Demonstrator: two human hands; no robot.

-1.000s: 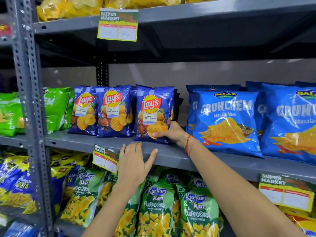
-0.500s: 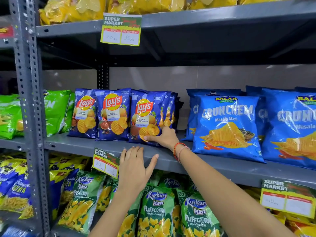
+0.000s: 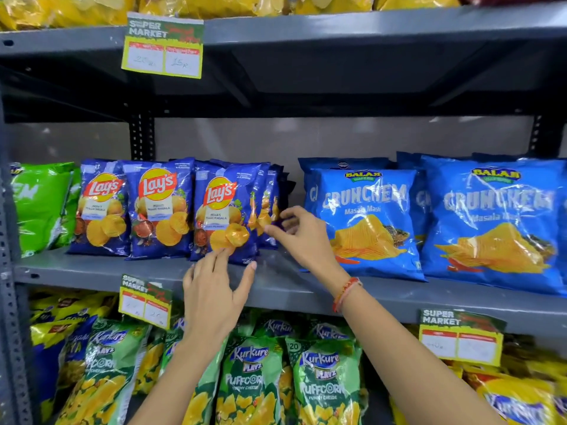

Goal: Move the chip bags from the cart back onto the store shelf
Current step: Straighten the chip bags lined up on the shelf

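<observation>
Three dark blue Lay's chip bags stand side by side on the grey middle shelf (image 3: 92,271), the rightmost Lay's bag (image 3: 227,210) at the front of a stack of more such bags. My left hand (image 3: 214,289) lies flat on the shelf edge, its fingertips touching the bottom of that bag. My right hand (image 3: 300,231) hovers just right of the stack, fingers spread and slightly curled, holding nothing. No cart is in view.
Light blue Crunchem bags (image 3: 368,219) fill the shelf to the right, green bags (image 3: 43,207) to the left. Kurkure Puffcorn bags (image 3: 254,378) crowd the shelf below, yellow bags the shelf above. Price tags (image 3: 144,302) hang from the shelf edges.
My right hand pushed the Lay's bag left against the row, then let go and drew back to the right. My left hand slid up until it touched the bag's bottom.
</observation>
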